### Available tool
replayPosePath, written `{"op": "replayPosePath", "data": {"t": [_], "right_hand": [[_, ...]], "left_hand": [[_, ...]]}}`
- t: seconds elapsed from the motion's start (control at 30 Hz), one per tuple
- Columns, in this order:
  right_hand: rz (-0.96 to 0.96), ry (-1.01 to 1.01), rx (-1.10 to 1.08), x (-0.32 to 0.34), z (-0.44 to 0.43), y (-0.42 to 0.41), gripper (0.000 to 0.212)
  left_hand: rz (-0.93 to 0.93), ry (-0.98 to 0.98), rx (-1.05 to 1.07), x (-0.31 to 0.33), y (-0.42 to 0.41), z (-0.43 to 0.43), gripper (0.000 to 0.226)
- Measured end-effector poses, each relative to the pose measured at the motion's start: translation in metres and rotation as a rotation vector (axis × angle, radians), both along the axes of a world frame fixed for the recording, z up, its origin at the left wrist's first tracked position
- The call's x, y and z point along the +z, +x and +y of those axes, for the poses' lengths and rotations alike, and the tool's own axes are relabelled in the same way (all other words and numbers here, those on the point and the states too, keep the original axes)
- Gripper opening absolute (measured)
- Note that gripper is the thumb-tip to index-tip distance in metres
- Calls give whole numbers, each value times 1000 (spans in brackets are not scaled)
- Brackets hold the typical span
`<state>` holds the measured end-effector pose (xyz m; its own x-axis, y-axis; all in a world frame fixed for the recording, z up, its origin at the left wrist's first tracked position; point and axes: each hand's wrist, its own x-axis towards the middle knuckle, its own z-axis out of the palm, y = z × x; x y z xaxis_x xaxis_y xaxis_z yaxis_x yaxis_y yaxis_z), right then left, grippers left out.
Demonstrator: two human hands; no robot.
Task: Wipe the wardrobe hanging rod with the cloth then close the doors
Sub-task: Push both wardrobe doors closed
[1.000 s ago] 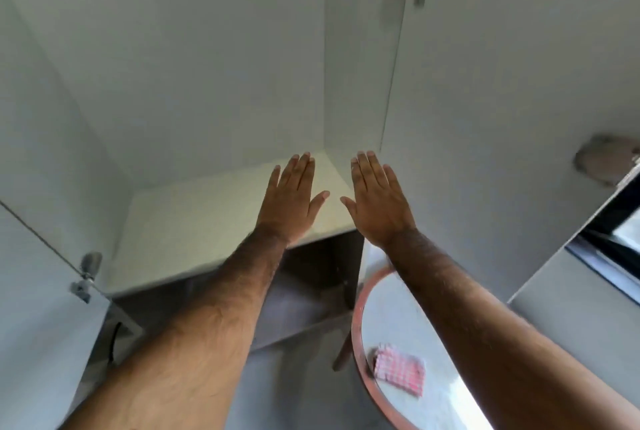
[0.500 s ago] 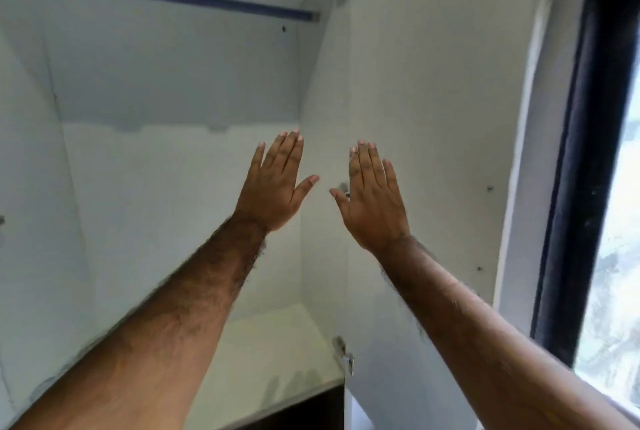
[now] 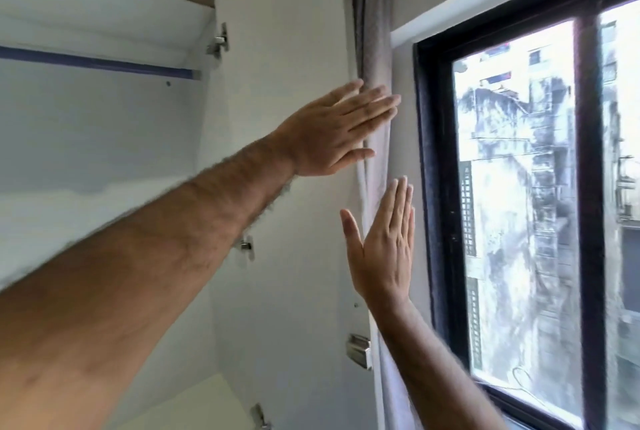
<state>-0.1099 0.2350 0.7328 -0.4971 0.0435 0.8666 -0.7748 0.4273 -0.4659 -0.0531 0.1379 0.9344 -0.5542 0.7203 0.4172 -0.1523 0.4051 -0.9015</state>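
Note:
The white wardrobe stands open. Its bluish hanging rod [image 3: 97,62] runs across the upper left of the view. The open right door [image 3: 294,256] fills the middle, seen from its inner face, with its outer edge near the window. My left hand [image 3: 332,132] reaches across it, flat and empty, fingers extended at the door's outer edge. My right hand [image 3: 384,242] is below it, flat and empty, fingers together pointing up beside the same edge. No cloth is in view.
Metal hinges [image 3: 220,42] sit along the door's inner side, and a metal catch [image 3: 358,350] on its outer edge. A dark-framed window [image 3: 436,187] is close on the right, with a grey curtain [image 3: 372,31] hanging between door and window.
The view has swung up and to the right, from the wardrobe's interior to the right door and window. Both hands moved right to the door's outer edge, the left now above the right.

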Motion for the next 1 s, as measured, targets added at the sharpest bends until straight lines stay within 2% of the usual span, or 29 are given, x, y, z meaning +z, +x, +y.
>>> {"op": "replayPosePath", "data": {"t": [0.13, 0.37, 0.5, 0.7, 0.83, 0.9, 1.0], "right_hand": [[-36, 162, 89, -19, 1, -10, 98], [12, 49, 241, -21, -5, 1, 94], [69, 20, 372, -27, -17, 25, 86], [283, 53, 586, -34, -48, 86, 94], [389, 207, 596, -32, -88, 126, 100], [447, 243, 610, -33, -114, 143, 96], [571, 211, 636, -33, -161, 163, 79]], "left_hand": [[-77, -100, 169, 8, -21, 16, 74], [-100, -148, 201, 9, -4, 7, 80], [-116, -130, 146, 9, 29, -7, 69], [2, -19, 49, -4, 105, -45, 56], [85, 15, 135, -12, 163, -89, 50], [122, 32, 205, -16, 189, -111, 50], [195, 74, 336, -23, 224, -146, 55]]}}
